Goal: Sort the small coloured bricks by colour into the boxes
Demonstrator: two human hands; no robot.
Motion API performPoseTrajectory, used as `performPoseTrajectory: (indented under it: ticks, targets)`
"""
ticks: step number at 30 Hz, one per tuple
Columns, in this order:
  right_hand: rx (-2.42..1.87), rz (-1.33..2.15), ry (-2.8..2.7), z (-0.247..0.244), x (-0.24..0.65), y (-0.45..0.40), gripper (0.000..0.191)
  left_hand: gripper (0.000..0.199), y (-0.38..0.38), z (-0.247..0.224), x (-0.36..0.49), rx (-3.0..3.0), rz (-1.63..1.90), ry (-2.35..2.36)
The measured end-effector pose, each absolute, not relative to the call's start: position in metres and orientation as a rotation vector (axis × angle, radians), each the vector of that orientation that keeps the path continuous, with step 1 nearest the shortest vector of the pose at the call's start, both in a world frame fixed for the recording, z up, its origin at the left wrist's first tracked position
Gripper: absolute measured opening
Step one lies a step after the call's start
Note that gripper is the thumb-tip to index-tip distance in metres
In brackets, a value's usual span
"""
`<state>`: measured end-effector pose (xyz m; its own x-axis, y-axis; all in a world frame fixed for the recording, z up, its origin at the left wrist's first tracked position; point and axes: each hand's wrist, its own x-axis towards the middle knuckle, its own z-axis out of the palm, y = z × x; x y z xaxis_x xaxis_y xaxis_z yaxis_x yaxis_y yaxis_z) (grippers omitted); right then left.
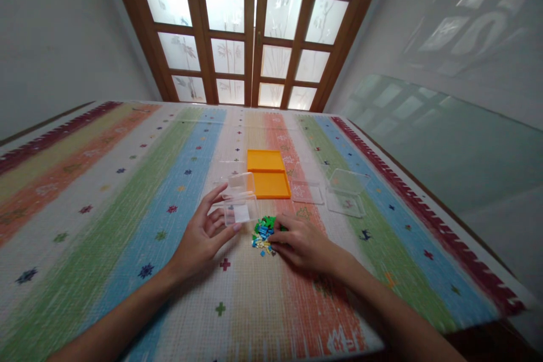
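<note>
My left hand [207, 227] holds a small clear plastic box [240, 210] by its left side, thumb at the near edge and fingers behind. The box's lid stands open, and a white piece shows inside. Just to the right, a pile of small green, blue and pale yellow pieces [264, 233] lies on the cloth. My right hand [294, 238] is at the pile's right edge with its fingers pinched together; whatever is between the fingertips is too small to make out.
An open orange case [270, 184] lies beyond the pile. To its right are a clear tray [307, 193] and an open clear box [345, 203]. A striped cloth [182, 153] covers the table; glazed wooden doors [252, 39] stand behind it.
</note>
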<state>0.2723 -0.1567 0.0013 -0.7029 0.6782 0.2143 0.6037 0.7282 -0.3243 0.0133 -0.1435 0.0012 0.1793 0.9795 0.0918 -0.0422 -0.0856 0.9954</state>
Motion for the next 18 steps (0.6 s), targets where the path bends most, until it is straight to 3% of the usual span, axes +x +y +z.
performPoseTrajectory:
  ticks: [9, 18]
  targets:
    - [-0.96, 0.273, -2.615, -0.0017, 0.2724, -0.1581, 0.024, 0.078, -0.1437, 0.0033, 0.0142, 1.354, 1.153, 1.004]
    - [-0.924, 0.3, -2.629, -0.0039, 0.2699, -0.1584, 0.02, 0.077, -0.1434, 0.0018, 0.0139, 1.369, 1.156, 1.008]
